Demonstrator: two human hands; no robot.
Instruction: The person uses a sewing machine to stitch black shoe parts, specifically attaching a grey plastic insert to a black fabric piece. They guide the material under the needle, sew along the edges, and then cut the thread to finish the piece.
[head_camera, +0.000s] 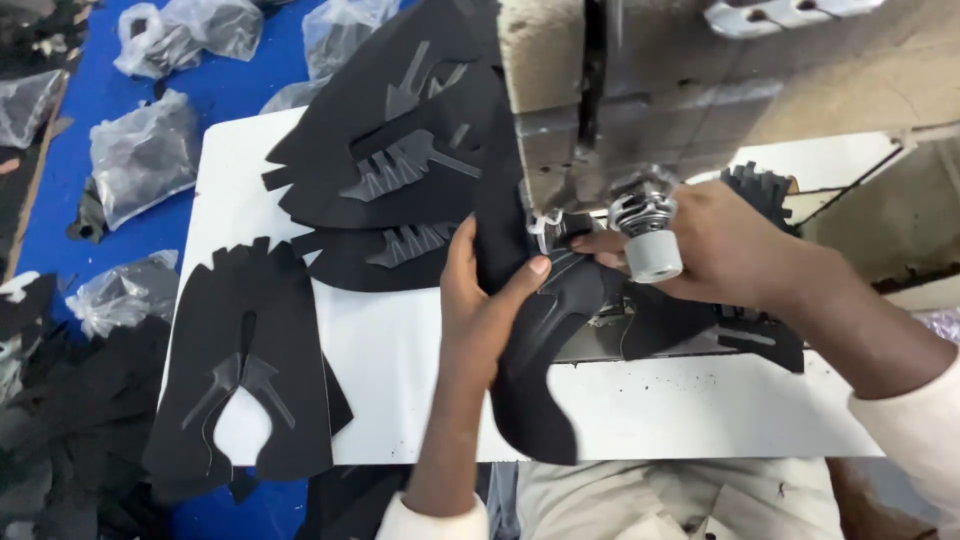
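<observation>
Shoe upper (545, 330) lies under the needle (545, 225) on the white table (400, 350), pinched in left hand (480, 300) fingers and pressed flat by right hand (720, 250) fingertips, best kept taut and clear of the needle beside the machine (600, 90).

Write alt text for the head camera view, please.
Two bare hands, left hand and right hand, guide a black shoe upper piece under a sewing machine on a white table, with more cut pieces stacked behind.
</observation>
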